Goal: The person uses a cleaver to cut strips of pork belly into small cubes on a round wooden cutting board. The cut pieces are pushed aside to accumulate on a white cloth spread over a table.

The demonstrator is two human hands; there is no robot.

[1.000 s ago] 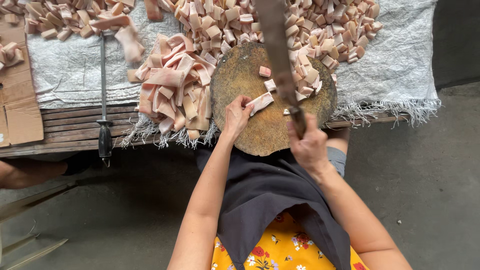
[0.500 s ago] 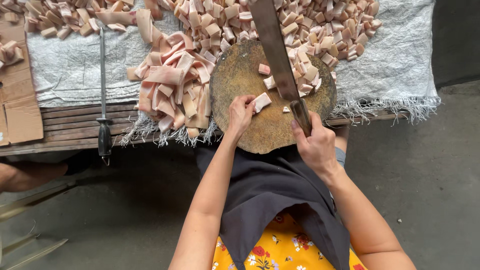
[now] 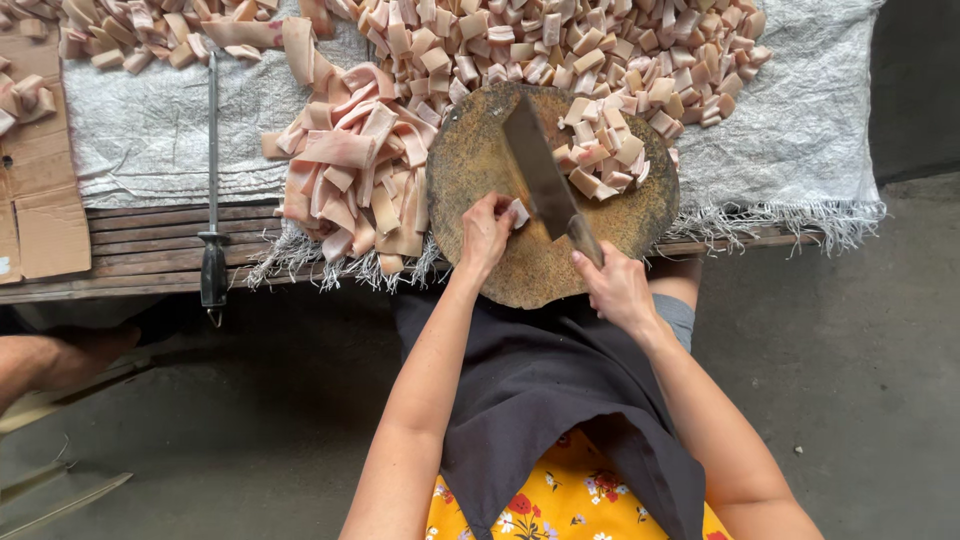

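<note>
My right hand (image 3: 614, 285) grips the handle of a large cleaver (image 3: 540, 170), whose blade lies down on the round wooden chopping block (image 3: 500, 260). My left hand (image 3: 487, 232) pinches a small pale strip of meat (image 3: 519, 212) right against the blade's left side. Cut cubes (image 3: 600, 160) lie piled on the block's far right part. A heap of long pinkish strips (image 3: 355, 170) rests just left of the block.
Many cut cubes (image 3: 560, 40) cover the white woven sheet (image 3: 800, 130) on the wooden bench. A sharpening steel (image 3: 212, 200) lies at the left beside cardboard (image 3: 40, 200). Another person's arm (image 3: 50, 355) shows at the lower left. Concrete floor lies below.
The cleaver was raised high before; it has come down onto the block beside my left hand. The strip under my fingers is now shorter.
</note>
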